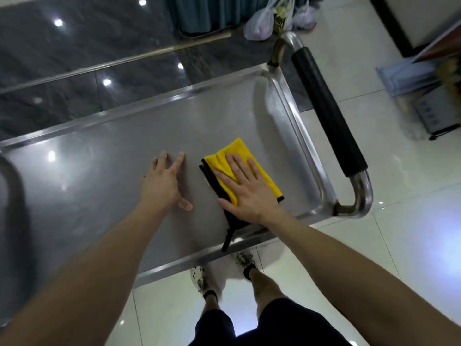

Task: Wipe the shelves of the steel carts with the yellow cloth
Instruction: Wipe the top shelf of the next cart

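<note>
Glossy white floor tiles [411, 221] meeting dark polished stone [74, 46] dotted with ceiling-light reflections; teal curtain [199, 11] and white plastic bags [262, 23] at rear.

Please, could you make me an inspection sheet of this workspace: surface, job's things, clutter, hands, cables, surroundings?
Surface: steel cart's top shelf, bare metal, shiny with light reflections.
Job's things: folded yellow cloth lies flat on the shelf near the handle end; its black strip reaches over the near rim.
Clutter: nothing seen.
Hands: left hand rests on the shelf, fingers spread, holding nothing; right hand presses flat on the cloth.
Cables: nothing seen.
Surroundings: black-padded cart handle; white plastic bags on the pale tile floor beyond the cart.
</note>
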Tool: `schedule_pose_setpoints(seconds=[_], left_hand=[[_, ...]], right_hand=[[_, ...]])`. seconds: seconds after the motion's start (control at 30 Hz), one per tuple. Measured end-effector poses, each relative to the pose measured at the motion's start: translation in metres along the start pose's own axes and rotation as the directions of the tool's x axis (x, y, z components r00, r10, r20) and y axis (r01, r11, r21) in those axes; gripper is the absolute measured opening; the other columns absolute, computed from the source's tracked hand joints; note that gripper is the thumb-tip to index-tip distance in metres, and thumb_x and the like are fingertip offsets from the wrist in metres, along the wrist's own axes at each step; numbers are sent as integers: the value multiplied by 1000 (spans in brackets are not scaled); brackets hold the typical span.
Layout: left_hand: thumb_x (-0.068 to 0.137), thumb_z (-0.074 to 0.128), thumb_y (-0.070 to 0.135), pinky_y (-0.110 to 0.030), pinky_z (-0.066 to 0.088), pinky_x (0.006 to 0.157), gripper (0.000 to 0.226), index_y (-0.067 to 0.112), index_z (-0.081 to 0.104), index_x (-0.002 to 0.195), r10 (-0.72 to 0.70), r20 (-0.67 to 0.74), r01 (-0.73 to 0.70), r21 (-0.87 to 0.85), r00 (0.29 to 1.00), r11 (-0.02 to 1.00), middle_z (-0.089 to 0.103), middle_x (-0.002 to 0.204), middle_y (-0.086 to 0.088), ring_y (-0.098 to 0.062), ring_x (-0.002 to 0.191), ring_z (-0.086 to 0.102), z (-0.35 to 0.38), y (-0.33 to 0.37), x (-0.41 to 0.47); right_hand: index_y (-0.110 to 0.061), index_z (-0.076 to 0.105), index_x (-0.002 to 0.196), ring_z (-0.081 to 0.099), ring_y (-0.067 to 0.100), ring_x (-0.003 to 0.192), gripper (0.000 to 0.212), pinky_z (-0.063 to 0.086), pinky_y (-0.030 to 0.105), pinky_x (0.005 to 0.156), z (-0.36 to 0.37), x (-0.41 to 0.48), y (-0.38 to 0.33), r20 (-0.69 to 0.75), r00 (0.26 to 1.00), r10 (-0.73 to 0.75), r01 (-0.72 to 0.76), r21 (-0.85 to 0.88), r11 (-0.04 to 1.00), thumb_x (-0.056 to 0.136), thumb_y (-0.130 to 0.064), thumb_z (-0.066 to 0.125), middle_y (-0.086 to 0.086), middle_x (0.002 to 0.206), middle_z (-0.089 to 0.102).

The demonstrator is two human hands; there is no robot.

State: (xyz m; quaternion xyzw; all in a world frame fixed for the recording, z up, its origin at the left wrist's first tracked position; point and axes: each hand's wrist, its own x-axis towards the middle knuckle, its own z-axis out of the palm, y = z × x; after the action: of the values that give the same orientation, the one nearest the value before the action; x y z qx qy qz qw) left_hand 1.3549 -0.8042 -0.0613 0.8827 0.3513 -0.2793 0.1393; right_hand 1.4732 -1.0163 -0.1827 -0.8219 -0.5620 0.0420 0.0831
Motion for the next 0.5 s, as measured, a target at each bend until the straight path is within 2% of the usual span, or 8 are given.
schedule_pose_setpoints(seconds=[0.1,0.23,0.33,0.5], left_hand=[[45,106,59,-59,37,124,163,41,7,173,27,7,-27,30,1000,999,6,180,-10,-37,163,13,-1,-2,1],[44,104,64,-60,38,124,165,42,3,173,18,2,-18,47,1000,999,5,179,-9,-36,163,13,4,-3,6],[42,103,67,-63,40,122,166,46,0,172,-7,-12,7,63,1000,998,3,180,-6,-33,165,11,8,-5,12],[39,103,66,-60,45,118,166,50,3,170,-20,-60,24,70,998,997,5,179,-2,-33,163,15,13,-6,20]], right_hand=[[-39,16,171,1,25,167,81,15,59,132,-6,-41,30,22,999,34,-34,-19,999,102,-72,43,5,181,1],[-40,14,171,-3,24,167,84,17,58,131,-21,-59,84,29,956,292,-289,-78,954,100,-74,44,4,181,-2],[-38,14,171,0,25,167,86,12,56,132,-32,-2,111,36,933,357,-350,-126,928,98,-74,43,7,181,2],[-42,11,170,-3,24,167,87,-1,53,133,-44,153,147,106,907,407,-399,-82,913,95,-82,25,7,181,3]])
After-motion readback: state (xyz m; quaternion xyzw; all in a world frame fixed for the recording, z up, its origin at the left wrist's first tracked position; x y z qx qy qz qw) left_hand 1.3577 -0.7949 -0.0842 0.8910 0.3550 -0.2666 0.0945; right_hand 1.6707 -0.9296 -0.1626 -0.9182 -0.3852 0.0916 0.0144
